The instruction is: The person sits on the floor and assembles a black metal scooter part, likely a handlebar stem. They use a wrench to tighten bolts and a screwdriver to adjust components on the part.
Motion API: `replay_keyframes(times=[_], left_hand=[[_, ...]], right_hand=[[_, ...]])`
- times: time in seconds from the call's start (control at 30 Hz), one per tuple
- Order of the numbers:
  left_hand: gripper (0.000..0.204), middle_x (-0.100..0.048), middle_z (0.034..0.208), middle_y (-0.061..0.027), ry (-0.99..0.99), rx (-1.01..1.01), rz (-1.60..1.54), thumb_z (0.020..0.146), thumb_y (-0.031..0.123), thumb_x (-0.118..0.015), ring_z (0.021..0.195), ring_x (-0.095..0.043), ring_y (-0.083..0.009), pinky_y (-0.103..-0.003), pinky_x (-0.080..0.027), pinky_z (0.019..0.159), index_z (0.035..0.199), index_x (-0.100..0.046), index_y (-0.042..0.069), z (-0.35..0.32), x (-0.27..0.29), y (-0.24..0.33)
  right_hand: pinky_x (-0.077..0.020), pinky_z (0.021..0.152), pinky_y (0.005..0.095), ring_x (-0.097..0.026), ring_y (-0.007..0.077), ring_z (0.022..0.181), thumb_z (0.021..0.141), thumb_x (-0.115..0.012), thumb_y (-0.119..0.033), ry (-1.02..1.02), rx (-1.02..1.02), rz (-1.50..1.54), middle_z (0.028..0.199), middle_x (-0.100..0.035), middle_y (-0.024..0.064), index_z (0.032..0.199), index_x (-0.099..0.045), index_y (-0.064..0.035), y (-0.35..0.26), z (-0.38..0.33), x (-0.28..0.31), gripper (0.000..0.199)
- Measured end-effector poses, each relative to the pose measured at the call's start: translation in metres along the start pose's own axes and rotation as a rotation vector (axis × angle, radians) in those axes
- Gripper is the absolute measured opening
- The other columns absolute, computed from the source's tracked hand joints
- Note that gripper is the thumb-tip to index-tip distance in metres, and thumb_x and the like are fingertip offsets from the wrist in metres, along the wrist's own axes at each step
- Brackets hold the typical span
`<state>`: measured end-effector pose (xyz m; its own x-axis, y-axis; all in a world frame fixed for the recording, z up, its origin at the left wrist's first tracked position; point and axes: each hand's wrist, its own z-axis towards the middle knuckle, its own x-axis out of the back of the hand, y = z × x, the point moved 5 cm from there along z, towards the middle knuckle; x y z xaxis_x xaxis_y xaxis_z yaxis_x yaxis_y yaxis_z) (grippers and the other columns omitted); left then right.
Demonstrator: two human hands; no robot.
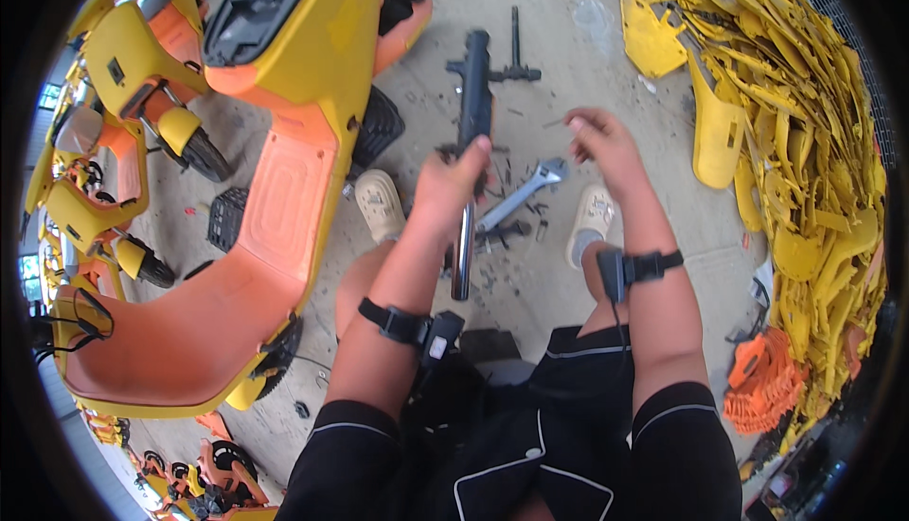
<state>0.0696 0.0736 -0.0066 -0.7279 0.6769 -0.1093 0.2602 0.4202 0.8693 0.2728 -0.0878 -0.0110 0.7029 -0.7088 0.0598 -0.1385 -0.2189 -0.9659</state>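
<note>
Left hand closed round black fork tube, held upright-ish above floor, long axis running away from body, chrome end near knees. Right hand just right of tube, fingers pinched shut; content too small to tell. Adjustable wrench on floor between hands, nearer right.

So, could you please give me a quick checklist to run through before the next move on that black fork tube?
1. Left hand grips the black fork tube: ok.
2. Right hand free of the tube, fingers pinched; anything between them: cannot tell.
3. Adjustable wrench within reach on the floor between the feet: ok.
4. Small loose parts gathered: not ok, scattered on the concrete.
5. Scooter body apart from the tube: ok.
</note>
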Motion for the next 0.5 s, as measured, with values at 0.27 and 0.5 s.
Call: replay_keyframes(times=[0.27, 0.5], left_hand=[[0.042, -0.062, 0.086, -0.0061, 0.112, 0.048, -0.303, 0.092, 0.042, -0.074, 0.073, -0.064, -0.0160, -0.029, -0.048, 0.056, 0.098, -0.064, 0.001, 0.002, 0.033, 0.038], [0.046, -0.063, 0.091, -0.0059, 0.128, 0.248, -0.341, 0.094, 0.047, -0.069, 0.078, -0.064, -0.0157, -0.029, -0.049, 0.059, 0.110, -0.061, 0.004, -0.006, 0.039, 0.013]], right_hand=[[-0.0486, 0.050, 0.0367, -0.064, 0.0226, 0.057, 0.086, -0.063, -0.015, 0.174, -0.623, -0.362, 0.069, -0.066, 0.0126, 0.083, -0.071, -0.0005, 0.351, -0.036, 0.081, 0.017], [-0.0492, 0.050, 0.0378, -0.059, 0.0207, 0.053, 0.092, -0.059, -0.025, 0.285, -0.933, 0.165, 0.064, -0.060, 0.0078, 0.076, -0.064, -0.0060, 0.486, -0.112, -0.091, 0.025]])
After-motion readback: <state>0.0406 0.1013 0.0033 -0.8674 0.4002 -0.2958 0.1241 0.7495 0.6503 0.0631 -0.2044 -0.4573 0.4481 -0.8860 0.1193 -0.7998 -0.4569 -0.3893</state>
